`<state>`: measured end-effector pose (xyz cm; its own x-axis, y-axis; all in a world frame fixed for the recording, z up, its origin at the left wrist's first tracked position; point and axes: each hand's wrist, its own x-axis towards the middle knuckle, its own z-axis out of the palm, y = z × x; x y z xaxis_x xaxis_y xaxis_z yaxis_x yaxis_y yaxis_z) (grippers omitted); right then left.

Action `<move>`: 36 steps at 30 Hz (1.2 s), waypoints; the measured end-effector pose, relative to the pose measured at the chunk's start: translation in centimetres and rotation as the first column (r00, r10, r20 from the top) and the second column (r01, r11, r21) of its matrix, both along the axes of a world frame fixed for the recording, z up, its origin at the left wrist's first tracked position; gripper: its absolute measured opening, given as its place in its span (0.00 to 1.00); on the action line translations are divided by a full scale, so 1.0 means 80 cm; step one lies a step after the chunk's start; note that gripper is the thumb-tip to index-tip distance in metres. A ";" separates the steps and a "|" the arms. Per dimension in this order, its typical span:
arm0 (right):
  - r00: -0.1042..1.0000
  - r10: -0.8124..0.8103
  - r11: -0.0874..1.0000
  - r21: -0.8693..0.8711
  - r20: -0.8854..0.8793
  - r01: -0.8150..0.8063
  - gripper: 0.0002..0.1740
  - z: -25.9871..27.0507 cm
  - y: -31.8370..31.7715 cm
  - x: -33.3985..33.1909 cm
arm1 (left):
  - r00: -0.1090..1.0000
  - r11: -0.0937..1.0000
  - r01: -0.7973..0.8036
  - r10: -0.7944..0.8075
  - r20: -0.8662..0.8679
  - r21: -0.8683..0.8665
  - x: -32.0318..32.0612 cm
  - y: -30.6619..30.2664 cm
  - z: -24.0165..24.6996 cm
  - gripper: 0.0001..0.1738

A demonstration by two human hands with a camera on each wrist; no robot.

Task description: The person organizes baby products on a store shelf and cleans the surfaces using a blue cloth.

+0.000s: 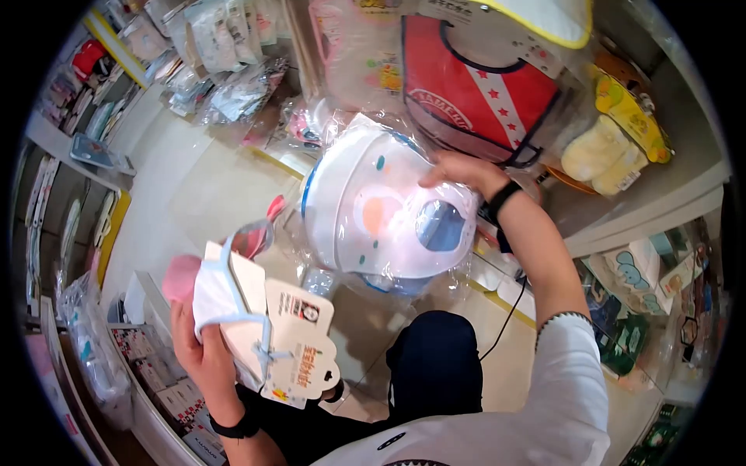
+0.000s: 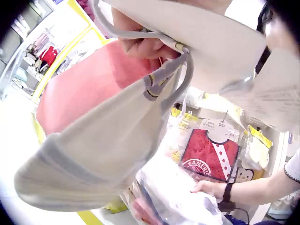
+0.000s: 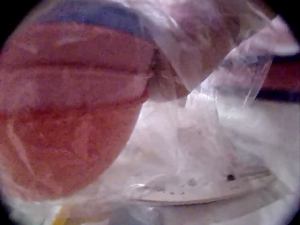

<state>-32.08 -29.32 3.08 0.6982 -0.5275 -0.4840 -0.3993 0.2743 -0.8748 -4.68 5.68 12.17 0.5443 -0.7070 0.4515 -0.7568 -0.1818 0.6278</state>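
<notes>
My left hand (image 1: 203, 361) grips a white baby bib (image 1: 217, 291) with pale blue trim and tied cords. Cream card tags (image 1: 299, 342) hang from it, and a pink cloth (image 1: 181, 277) shows behind. In the left wrist view, curled fingers (image 2: 145, 46) hold the bib near its tie. My right hand (image 1: 470, 177) holds the upper right edge of a stack of bibs in clear plastic (image 1: 373, 206). The front one is white with a peach spot and a blue patch. Close up in the right wrist view, a reddish rounded panel (image 3: 70, 108) lies under crinkled film.
A red bib with stars (image 1: 478, 85) hangs on the display ahead, beside yellow packaged items (image 1: 633, 116). Shelves of boxes (image 1: 159, 380) stand at lower left. More goods (image 1: 637, 272) fill the right side. My knee (image 1: 435, 357) is below the plastic-wrapped bibs.
</notes>
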 end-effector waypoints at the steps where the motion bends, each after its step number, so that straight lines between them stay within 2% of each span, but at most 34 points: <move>1: 0.999 -0.038 0.995 0.090 0.025 0.035 0.26 -0.019 -0.015 0.014 | 0.999 0.999 -0.025 0.024 0.043 0.027 -0.001 0.012 0.004 0.20; 2: 0.996 -0.076 0.982 0.177 0.044 0.067 0.25 -0.036 -0.031 0.026 | 0.995 0.997 -0.051 0.047 0.085 0.050 -0.003 0.022 0.005 0.21; 4: 0.981 -0.183 0.955 0.226 -0.056 0.191 0.23 -0.048 -0.051 0.037 | 0.989 0.995 -0.098 0.098 0.113 -0.003 -0.006 0.042 0.001 0.20; 5: 0.971 -0.220 0.973 0.048 -0.098 0.225 0.21 -0.041 -0.052 0.035 | 0.989 0.994 -0.102 0.105 0.100 -0.029 -0.007 0.052 0.000 0.20; 6: 0.968 -0.161 0.987 -0.040 -0.194 0.156 0.21 -0.046 -0.073 0.036 | 0.991 0.993 -0.107 0.111 0.076 -0.056 -0.009 0.059 -0.003 0.19; 7: 0.970 -0.173 0.985 -0.040 -0.172 0.169 0.21 -0.041 -0.082 0.032 | 0.995 0.994 -0.098 0.099 0.014 -0.056 -0.010 0.065 -0.006 0.19; 8: 0.938 -0.250 0.963 -0.165 -0.239 0.214 0.20 -0.035 -0.089 0.029 | 0.994 0.992 -0.107 0.108 0.022 -0.063 -0.010 0.072 -0.008 0.20; 9: 0.953 -0.267 0.951 0.119 -0.143 0.284 0.20 -0.051 -0.115 0.021 | 0.993 0.991 -0.115 0.117 0.024 -0.068 -0.011 0.076 -0.010 0.20; 10: 0.956 -0.277 0.950 0.123 -0.099 0.288 0.19 -0.057 -0.137 0.009 | 0.992 0.990 -0.123 0.125 0.027 -0.075 -0.011 0.081 -0.012 0.20; 11: 0.913 -0.342 0.920 0.122 -0.221 0.374 0.17 -0.019 -0.122 0.013 | 0.989 0.986 -0.139 0.143 0.036 -0.091 -0.010 0.087 -0.014 0.20; 12: 0.950 -0.297 0.952 -0.100 -0.095 0.288 0.16 -0.031 -0.145 -0.003 | 0.980 0.972 -0.199 0.200 0.000 -0.128 -0.006 0.091 -0.015 0.20; 13: 0.963 -0.258 0.914 -0.341 -0.076 0.218 0.15 -0.042 -0.165 -0.018 | 0.965 0.952 -0.263 0.261 -0.037 -0.158 -0.001 0.097 -0.016 0.21; 14: 0.967 -0.066 0.930 -0.367 -0.247 -0.031 0.22 -0.054 -0.204 -0.030 | 0.942 0.925 -0.336 0.328 -0.074 -0.176 0.002 0.105 -0.017 0.22; 16: 0.946 -0.276 0.902 -0.385 -0.171 0.194 0.34 -0.052 -0.210 -0.029 | 0.905 0.852 -0.411 0.340 -0.256 -0.323 0.009 0.116 -0.022 0.23; 17: 0.911 -0.287 0.846 -0.525 -0.295 0.096 0.37 -0.052 -0.213 -0.025 | 0.879 0.794 -0.459 0.340 -0.334 -0.398 0.013 0.122 -0.026 0.24; 20: 0.873 -0.179 0.751 -0.636 -0.453 -0.176 0.41 -0.091 -0.234 -0.027 | 0.896 0.778 -0.444 0.383 -0.223 -0.446 0.012 0.122 -0.028 0.24; 21: 0.651 -0.472 0.426 -0.800 -0.594 -0.422 0.39 -0.092 -0.197 -0.008 | 0.908 0.808 -0.418 0.367 -0.200 -0.416 0.012 0.121 -0.025 0.26; 23: 0.710 -0.541 0.215 -0.890 -0.452 -0.402 0.36 -0.116 -0.204 -0.013 | 0.902 0.817 -0.429 0.360 -0.239 -0.385 0.014 0.120 -0.024 0.27; 25: 0.747 -0.403 0.289 -0.848 -0.528 -0.444 0.28 -0.172 -0.255 -0.029 | 0.890 0.800 -0.447 0.352 -0.290 -0.400 0.020 0.117 -0.029 0.26; 26: 0.736 -0.214 0.453 -0.733 -0.642 -0.507 0.25 -0.195 -0.292 -0.048 | 0.882 0.779 -0.460 0.344 -0.323 -0.425 0.021 0.115 -0.033 0.25; 28: 0.889 -0.190 0.713 -0.681 -0.416 -0.166 0.25 -0.130 -0.210 -0.046 | 0.894 0.810 -0.424 0.305 -0.328 -0.405 0.021 0.114 -0.033 0.25; 29: 0.836 -0.337 0.608 -0.778 -0.433 -0.159 0.25 -0.131 -0.201 -0.043 | 0.899 0.814 -0.410 0.283 -0.336 -0.411 0.018 0.109 -0.033 0.26; 31: 0.821 -0.474 0.320 -0.931 -0.319 -0.177 0.25 -0.145 -0.186 -0.049 | 0.909 0.830 -0.379 0.252 -0.333 -0.409 0.014 0.100 -0.035 0.26; 34: 0.829 -0.535 0.105 -0.987 -0.160 -0.123 0.25 -0.119 -0.145 -0.047 | 0.917 0.837 -0.365 0.247 -0.312 -0.407 0.008 0.085 -0.034 0.27; 35: 0.809 -0.546 0.122 -0.976 -0.220 -0.183 0.25 -0.116 -0.139 -0.049 | 0.919 0.843 -0.358 0.243 -0.311 -0.401 0.007 0.082 -0.034 0.27; 36: 0.774 -0.511 0.278 -0.924 -0.373 -0.262 0.25 -0.096 -0.121 -0.046 | 0.920 0.849 -0.352 0.238 -0.311 -0.394 0.006 0.079 -0.034 0.27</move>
<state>-35.80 -39.02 -4.61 0.4001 -0.8971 0.1876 -0.8849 -0.4314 -0.1755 -4.21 11.99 9.46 0.8269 -0.2579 0.4997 -0.5255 -0.0380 0.8499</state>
